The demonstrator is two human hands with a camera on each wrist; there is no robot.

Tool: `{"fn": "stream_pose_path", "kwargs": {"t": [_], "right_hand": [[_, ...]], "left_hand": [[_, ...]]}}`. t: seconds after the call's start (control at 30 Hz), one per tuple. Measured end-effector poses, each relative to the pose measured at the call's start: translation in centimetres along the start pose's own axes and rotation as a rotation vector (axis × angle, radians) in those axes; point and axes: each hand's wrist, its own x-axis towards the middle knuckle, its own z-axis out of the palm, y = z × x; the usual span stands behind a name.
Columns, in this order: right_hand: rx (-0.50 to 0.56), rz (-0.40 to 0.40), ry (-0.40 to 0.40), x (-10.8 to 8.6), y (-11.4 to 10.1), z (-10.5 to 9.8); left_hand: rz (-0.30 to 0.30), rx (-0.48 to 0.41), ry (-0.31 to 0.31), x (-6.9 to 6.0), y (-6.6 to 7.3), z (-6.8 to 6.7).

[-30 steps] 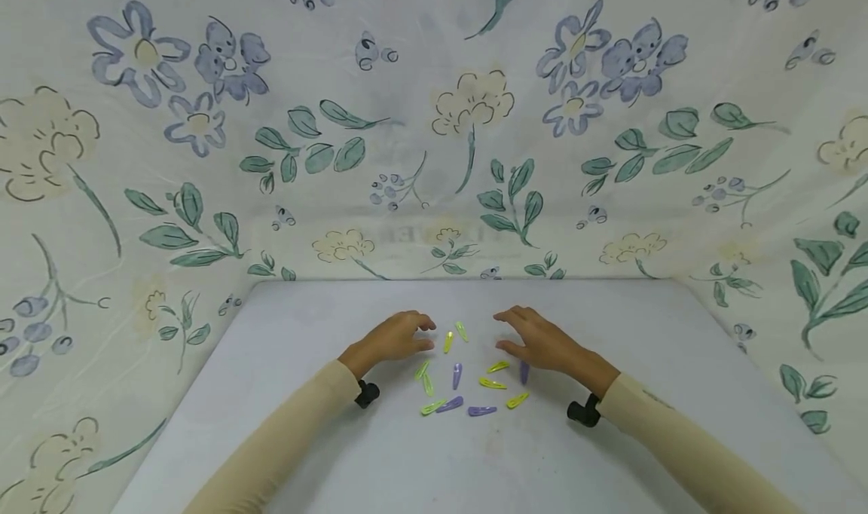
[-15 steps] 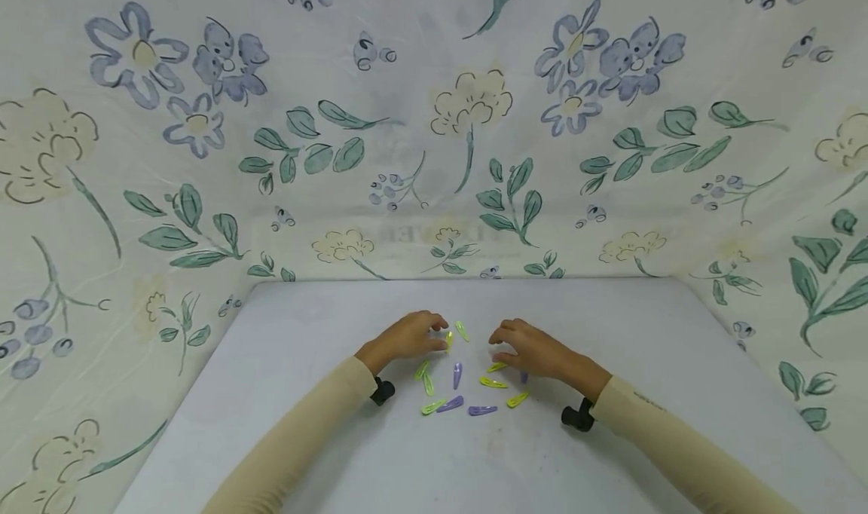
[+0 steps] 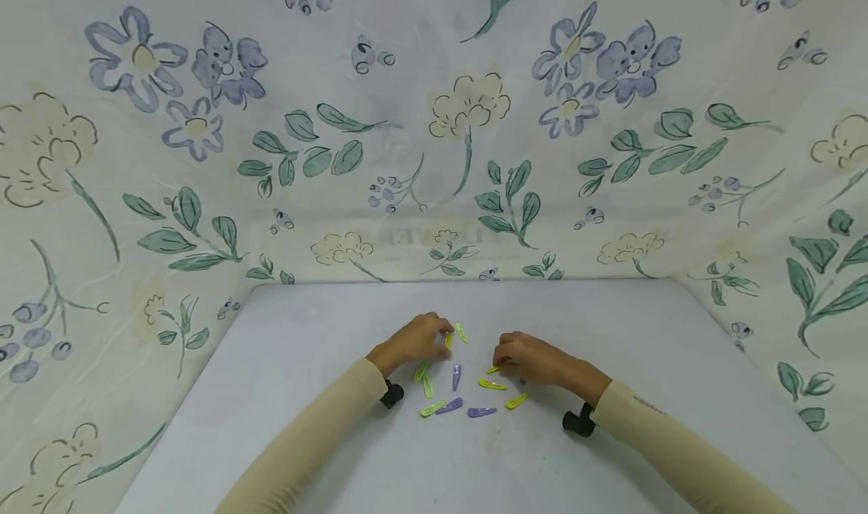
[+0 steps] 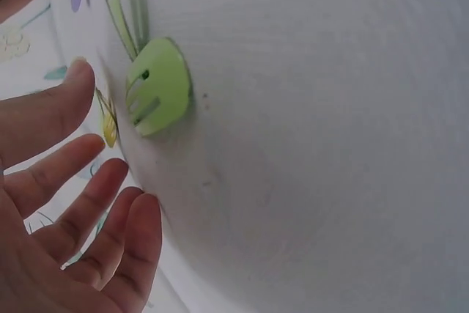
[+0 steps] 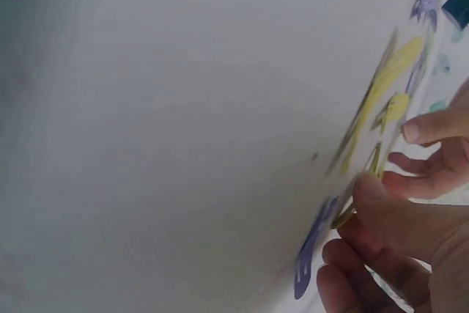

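Yellow hair clip (image 3: 493, 369) is pinched between thumb and finger of the right hand (image 3: 539, 359), mid-surface, right of centre. Left hand (image 3: 415, 339): fingers spread loosely about another yellow clip (image 3: 449, 341), left of centre, nearer the far edge. No grip there that I can confirm; contact unclear.

Progress, my read: barely begun. Colours lie mixed, no grouping visible. Left loose: two more yellow clips (image 3: 492, 383), four lime-green clips (image 3: 432, 408), four purple clips (image 3: 482, 412), one purple mostly hidden by the right hand. All sit around the middle, well apart from the far edge and both side edges.

Surface (image 3: 610, 310) is white and matte, a few faint specks toward the near side; near edge out of frame. Floral-printed sheeting (image 3: 407, 258) rises behind the far edge and along both sides.
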Motion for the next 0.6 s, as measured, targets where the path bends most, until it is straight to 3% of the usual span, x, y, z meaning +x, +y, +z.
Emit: {"fn": "stream_pose_path", "kwargs": {"t": [0.27,0.6], "right_hand": [[-0.012,-0.012,0.007,0.15,0.08,0.09],[-0.062,0.05,-0.005,0.82,-0.15,0.34]], "left_hand": [[-0.033,0.012,0.008,0.24,0.06,0.41],[-0.103,-0.091,-0.005,0.66,-0.51,0.75]]}}
